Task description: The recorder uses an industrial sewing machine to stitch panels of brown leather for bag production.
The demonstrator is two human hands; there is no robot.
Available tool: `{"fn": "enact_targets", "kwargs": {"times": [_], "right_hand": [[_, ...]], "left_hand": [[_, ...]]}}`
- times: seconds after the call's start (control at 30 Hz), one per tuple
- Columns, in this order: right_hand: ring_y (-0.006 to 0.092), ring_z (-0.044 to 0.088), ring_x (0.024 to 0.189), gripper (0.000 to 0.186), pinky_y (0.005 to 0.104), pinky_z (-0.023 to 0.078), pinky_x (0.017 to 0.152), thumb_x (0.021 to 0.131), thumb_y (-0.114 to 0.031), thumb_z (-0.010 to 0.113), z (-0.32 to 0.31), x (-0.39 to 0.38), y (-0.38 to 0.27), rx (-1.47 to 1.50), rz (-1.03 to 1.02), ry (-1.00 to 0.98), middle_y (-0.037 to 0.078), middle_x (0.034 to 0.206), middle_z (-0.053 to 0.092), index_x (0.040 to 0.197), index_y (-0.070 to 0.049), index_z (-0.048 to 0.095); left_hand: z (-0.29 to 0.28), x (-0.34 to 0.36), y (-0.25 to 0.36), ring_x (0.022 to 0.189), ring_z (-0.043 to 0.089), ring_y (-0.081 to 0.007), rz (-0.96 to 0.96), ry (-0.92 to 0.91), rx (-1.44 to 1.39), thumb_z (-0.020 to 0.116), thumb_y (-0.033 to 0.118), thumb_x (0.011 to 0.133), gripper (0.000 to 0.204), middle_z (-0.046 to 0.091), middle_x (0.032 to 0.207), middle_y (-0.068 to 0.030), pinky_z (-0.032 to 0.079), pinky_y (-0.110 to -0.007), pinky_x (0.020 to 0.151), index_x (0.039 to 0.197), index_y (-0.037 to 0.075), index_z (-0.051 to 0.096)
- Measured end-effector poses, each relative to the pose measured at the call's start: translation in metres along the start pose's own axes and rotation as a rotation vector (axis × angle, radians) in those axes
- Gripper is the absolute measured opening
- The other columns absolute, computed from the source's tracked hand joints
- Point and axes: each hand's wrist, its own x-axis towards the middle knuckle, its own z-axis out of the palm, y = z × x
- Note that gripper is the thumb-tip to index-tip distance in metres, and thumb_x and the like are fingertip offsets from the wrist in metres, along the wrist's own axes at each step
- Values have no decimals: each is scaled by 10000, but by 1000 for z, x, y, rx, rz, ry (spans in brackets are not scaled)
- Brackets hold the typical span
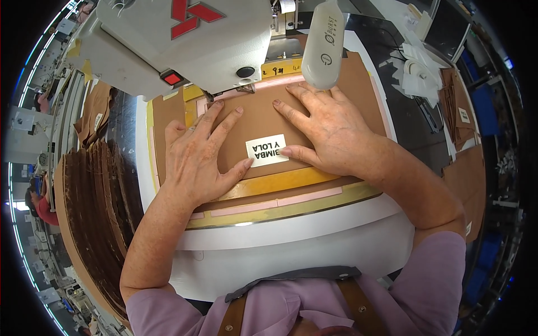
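Observation:
Both hands lie flat on a brown leather-like panel (246,123), set in a yellow-edged frame (297,206) with pink strips. My left hand (202,148) rests on the panel's left part, fingers spread and pointing away from me. My right hand (336,126) presses the right part, also with spread fingers. Between the thumbs sits a small cream label (266,150) with dark print; the right thumb touches its edge. A yellow bar (269,183) crosses the panel just below the label. Beyond my fingertips is the head of a large white sewing machine (207,50).
On the left stands a stack of brown pieces (92,207) with rough edges. A white oval device (324,47) hangs over the panel's far right. Farther right are crumpled white paper (417,70), a dark tool (428,115) and more brown pieces (457,106).

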Motion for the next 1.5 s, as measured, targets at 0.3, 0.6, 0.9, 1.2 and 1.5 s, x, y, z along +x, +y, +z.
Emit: {"fn": "enact_targets", "kwargs": {"times": [0.3,0.6,0.9,1.2,1.5], "right_hand": [[297,419,1407,709,601,239,1209,973,-626,510,3,10,6,53,-16,-7,184,1436,514,1401,-66,586],[282,446,1359,708,598,272,1192,963,-649,506,10,17,2,40,-52,48,141,1402,545,1359,-74,618],[253,512,1223,654,440,424,1010,964,-593,548,14,28,-9,84,-103,126,116,1269,589,1284,-33,655],[263,584,1070,434,412,460,969,853,-401,738,0,17,-17,183,-206,222,109,1159,612,1100,-50,677],[241,623,996,366,420,512,906,734,-353,825,-8,-1,-33,236,-381,77,92,1104,641,949,-84,702]], "left_hand": [[-7,1,-8,1017,629,-273,-5,-36,139,686,606,800,750,585,1404,-147,367,-435,988,1401,164,612],[-9,10,-15,1105,604,-282,56,-58,119,672,593,837,742,592,1373,-156,363,-441,1012,1403,119,599],[21,26,-21,1337,510,-328,273,42,-297,727,438,833,702,547,1447,-153,379,-486,1118,1378,30,558],[23,27,-20,1349,473,-351,273,41,-233,716,457,812,722,526,1464,-147,362,-490,1119,1384,44,562],[26,28,-21,1333,473,-356,260,42,-232,710,459,803,727,520,1472,-139,362,-494,1111,1383,45,567]]}}
